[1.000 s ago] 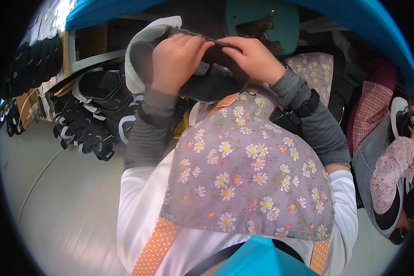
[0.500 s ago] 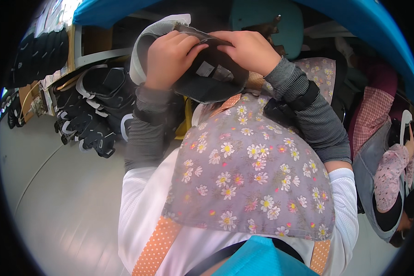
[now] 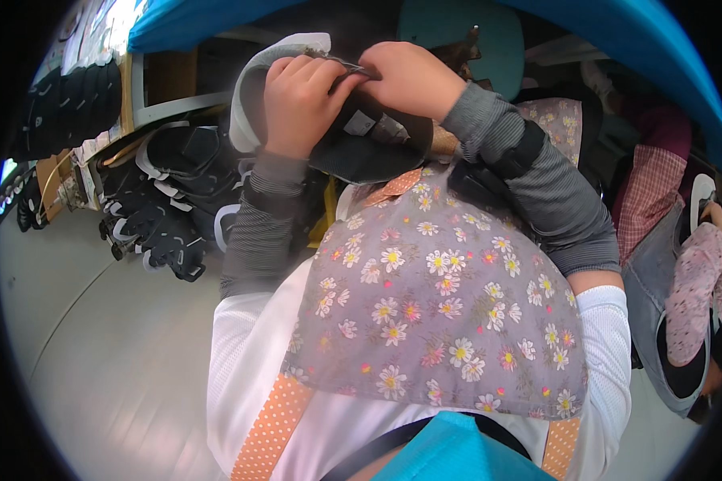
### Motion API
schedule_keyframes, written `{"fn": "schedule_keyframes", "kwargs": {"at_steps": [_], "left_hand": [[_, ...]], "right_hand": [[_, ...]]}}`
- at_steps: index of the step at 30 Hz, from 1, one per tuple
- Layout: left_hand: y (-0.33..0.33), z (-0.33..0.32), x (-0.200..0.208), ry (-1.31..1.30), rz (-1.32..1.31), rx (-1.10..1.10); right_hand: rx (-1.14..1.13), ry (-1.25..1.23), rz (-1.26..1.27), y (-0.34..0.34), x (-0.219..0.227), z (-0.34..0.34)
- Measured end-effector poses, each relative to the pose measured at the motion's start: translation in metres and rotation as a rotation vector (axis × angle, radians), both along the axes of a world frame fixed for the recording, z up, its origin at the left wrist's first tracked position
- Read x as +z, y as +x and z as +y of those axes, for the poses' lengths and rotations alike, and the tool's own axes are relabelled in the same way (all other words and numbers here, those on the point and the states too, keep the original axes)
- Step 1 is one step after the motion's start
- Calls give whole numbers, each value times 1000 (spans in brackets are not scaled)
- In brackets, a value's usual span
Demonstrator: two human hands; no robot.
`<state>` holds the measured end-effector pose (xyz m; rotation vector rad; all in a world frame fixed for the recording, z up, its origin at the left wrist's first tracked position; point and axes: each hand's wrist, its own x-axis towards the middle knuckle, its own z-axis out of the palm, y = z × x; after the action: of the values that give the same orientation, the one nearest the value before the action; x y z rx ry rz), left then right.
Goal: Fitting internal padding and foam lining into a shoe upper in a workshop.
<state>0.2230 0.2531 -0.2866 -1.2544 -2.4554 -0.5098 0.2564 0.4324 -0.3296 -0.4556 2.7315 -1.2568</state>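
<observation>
In front of my chest I hold up a sewn black fabric piece (image 3: 353, 156) with a curved light grey outer part and pale labels on its dark inner side. Its exact kind I cannot tell. My left hand (image 3: 303, 104) is closed on the upper edge, thumb and fingers pinching the cloth. Right beside it, my right hand (image 3: 409, 78) has its fingers curled round and pinches the same edge. The fold between the two hands is partly hidden by the fingers.
A heap of black pieces with white trim (image 3: 177, 192) lies at the left, below more hanging black pieces (image 3: 72, 104). A teal chair back (image 3: 497, 48) stands ahead. At the right, another person's pink sleeve (image 3: 697, 297) shows. A blue covering (image 3: 673, 48) arches over the top.
My right hand has moved slightly left and up, closer to my left hand, and its fingers have curled in along the edge. The fabric's upper edge is more bunched between them.
</observation>
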Motion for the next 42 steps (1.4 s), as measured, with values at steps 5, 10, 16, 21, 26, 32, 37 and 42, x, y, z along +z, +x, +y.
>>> {"fn": "schedule_keyframes", "kwargs": {"at_steps": [5,10,16,21,26,32,37,42], "left_hand": [[-1,-15,11,-93,-1,91],[-11,-33,9,-141,-41,145],[-17,-26,20,-166,-95,278],[-21,-24,27,-133,-14,279],[-28,-38,39,-60,-344,224],[-22,-34,50,-38,-424,178],[-17,-40,51,50,-539,142],[-16,-48,63,-131,-487,241]], "right_hand": [[-109,-131,5,3,-8,-12],[-106,-287,-70,1,-18,-4],[-138,-309,-105,10,-3,0],[-143,-324,-52,13,-9,5],[-44,-341,-49,10,-3,8],[-25,-95,119,-8,17,-9],[-131,-90,-75,-6,28,-14],[-73,-204,49,4,-6,-7]]}}
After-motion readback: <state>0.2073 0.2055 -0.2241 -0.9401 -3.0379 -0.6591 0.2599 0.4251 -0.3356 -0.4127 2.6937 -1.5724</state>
